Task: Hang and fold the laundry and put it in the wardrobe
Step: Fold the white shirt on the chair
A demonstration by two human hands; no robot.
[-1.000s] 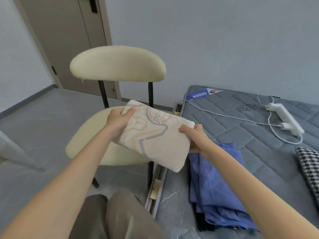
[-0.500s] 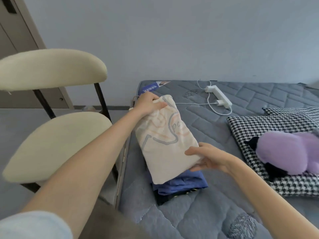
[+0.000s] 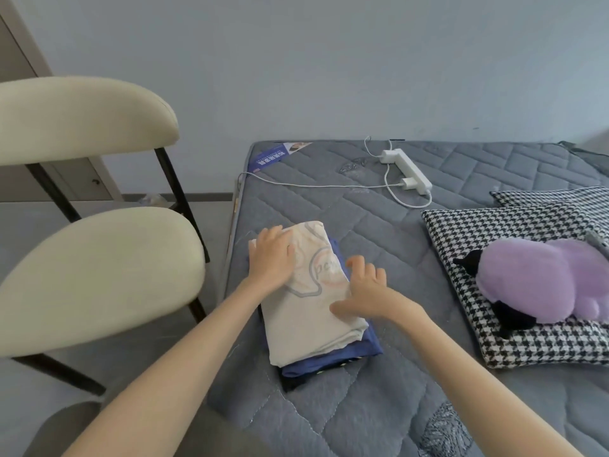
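A folded cream shirt with a grey and orange print (image 3: 306,321) lies on top of a folded blue garment (image 3: 346,354) and a dark one beneath, stacked on the grey quilted mattress (image 3: 379,225). My left hand (image 3: 272,258) rests flat on the shirt's far left part, fingers straight. My right hand (image 3: 365,291) presses on the shirt's right edge with fingers spread.
A cream chair (image 3: 95,265) with black legs stands left of the mattress. A white power strip (image 3: 407,171) with cables lies at the far side. A houndstooth pillow (image 3: 514,301) carries a purple plush toy (image 3: 543,278) at right. A door is at far left.
The shirt was carried from above the chair over to the mattress and laid on the blue garment. Both hands went from gripping its ends to lying flat on top.
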